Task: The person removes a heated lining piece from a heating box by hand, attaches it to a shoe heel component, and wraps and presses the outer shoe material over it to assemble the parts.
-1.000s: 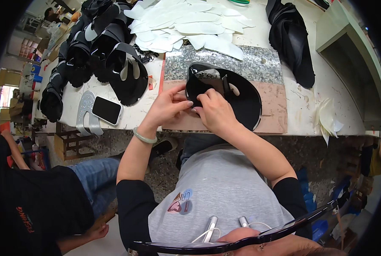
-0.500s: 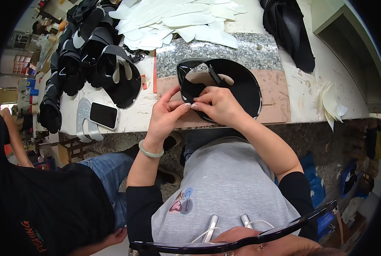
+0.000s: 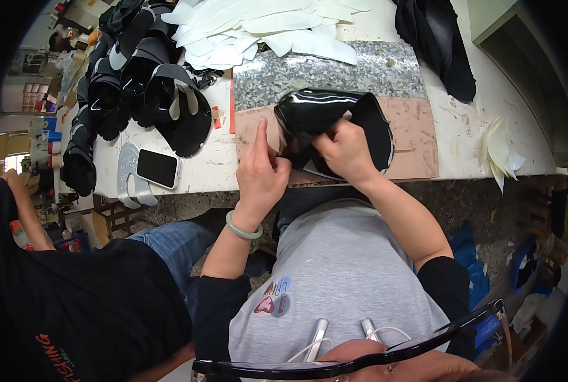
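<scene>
Glossy black shoe upper (image 3: 335,121) looks light, floppy, slick; best pinched at its edge; right hand (image 3: 346,151) fingers clamp its six-o'clock edge; left hand (image 3: 261,173) pinches at nine, forefinger raised.

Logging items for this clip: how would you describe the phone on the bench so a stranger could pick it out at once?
Start at the long white workbench and look to its near edge, left of the person's left hand. Below the row of black shoe uppers lies the phone, resting partly on pale grey insoles. It is the only flat dark rectangle with a light rim there.
</scene>
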Demonstrator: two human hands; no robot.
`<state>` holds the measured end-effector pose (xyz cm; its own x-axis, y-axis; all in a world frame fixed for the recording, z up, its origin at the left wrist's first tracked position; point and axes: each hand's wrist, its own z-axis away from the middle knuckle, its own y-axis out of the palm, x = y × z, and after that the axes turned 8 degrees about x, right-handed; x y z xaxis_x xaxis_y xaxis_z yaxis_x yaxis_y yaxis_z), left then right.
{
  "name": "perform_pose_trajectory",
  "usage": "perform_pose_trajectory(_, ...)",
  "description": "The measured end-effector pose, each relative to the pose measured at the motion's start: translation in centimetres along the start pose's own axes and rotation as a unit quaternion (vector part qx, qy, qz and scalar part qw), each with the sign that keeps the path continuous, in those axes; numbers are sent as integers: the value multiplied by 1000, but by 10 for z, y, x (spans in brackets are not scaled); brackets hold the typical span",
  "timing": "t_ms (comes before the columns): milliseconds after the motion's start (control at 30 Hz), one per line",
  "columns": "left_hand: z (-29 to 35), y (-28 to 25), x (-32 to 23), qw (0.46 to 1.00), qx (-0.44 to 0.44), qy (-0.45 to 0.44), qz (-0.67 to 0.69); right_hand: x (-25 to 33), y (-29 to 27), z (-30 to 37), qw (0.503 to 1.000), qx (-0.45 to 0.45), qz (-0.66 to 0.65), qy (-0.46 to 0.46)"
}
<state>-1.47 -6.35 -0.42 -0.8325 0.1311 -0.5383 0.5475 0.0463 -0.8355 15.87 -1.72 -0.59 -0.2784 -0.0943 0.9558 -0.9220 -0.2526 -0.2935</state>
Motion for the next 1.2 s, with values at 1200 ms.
perform_pose_trajectory(1200, -15, -54, 45, 964, 197, -66, 167, 12, 50, 28, 792, 80, 487, -359)
